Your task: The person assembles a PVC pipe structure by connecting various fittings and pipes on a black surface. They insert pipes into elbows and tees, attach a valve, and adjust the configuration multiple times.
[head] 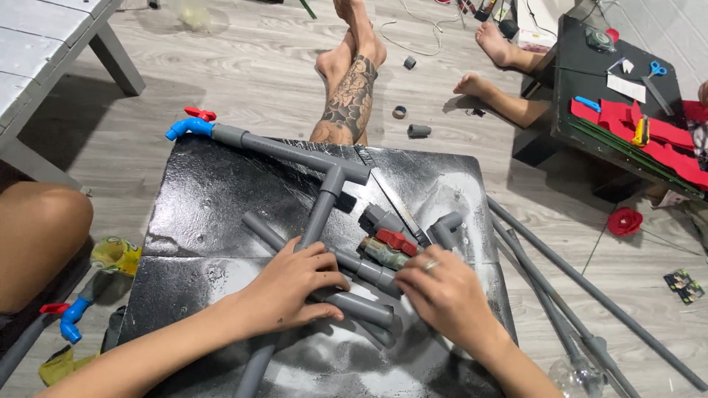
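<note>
On a low black table (pixel 206 199) lies an assembly of grey plastic pipes. My left hand (pixel 291 284) is closed over a grey pipe joint (pixel 354 304) where several pipes meet. My right hand (pixel 446 295), with a ring on one finger, grips the pipe beside a valve with a red handle (pixel 394 243). A long grey pipe with a T-fitting (pixel 335 177) runs to the far left and ends in a blue tap with a red handle (pixel 188 125). A grey elbow fitting (pixel 445 227) lies just beyond my right hand.
Long grey pipes (pixel 568 295) lie on the wooden floor at the right. Another person's tattooed legs (pixel 350 92) and bare feet (pixel 494 44) rest beyond the table. A second black table (pixel 627 96) holds red sheets and scissors. Small pipe couplings (pixel 418 130) dot the floor. A blue tap (pixel 72 317) lies lower left.
</note>
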